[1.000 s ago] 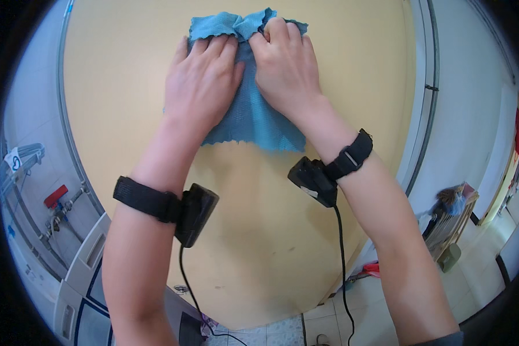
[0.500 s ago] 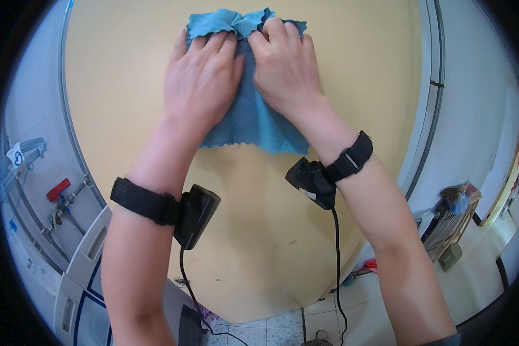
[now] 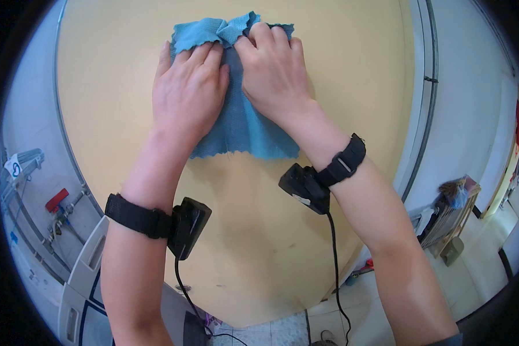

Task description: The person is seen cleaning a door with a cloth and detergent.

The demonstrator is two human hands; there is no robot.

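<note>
A teal blue cloth [image 3: 230,135] with wavy-cut edges lies against a pale yellow panel [image 3: 236,230]. My left hand [image 3: 190,89] rests on it with fingers spread and stretched out; the fingertips are tucked beneath the cloth's folded top edge. Bent fingers of my right hand [image 3: 275,69] grip the bunched cloth at the upper right, their tips hidden. Between and below both hands, the cloth's lower half hangs loose. Each forearm wears a black strap, one [image 3: 138,216] on the left and one [image 3: 343,161] on the right, with a black box and a cable.
A red-handled valve [image 3: 57,200] and pipes line the wall at left, above a white cabinet [image 3: 78,294]. Wooden slatted rack [image 3: 452,213] and a dustpan [image 3: 452,251] stand at right on the tiled floor. Two black cables dangle in front of the panel.
Both hands and the cloth sit a little further left and lower in the picture, while the whole view has also shifted slightly. Their hold on the cloth looks the same.
</note>
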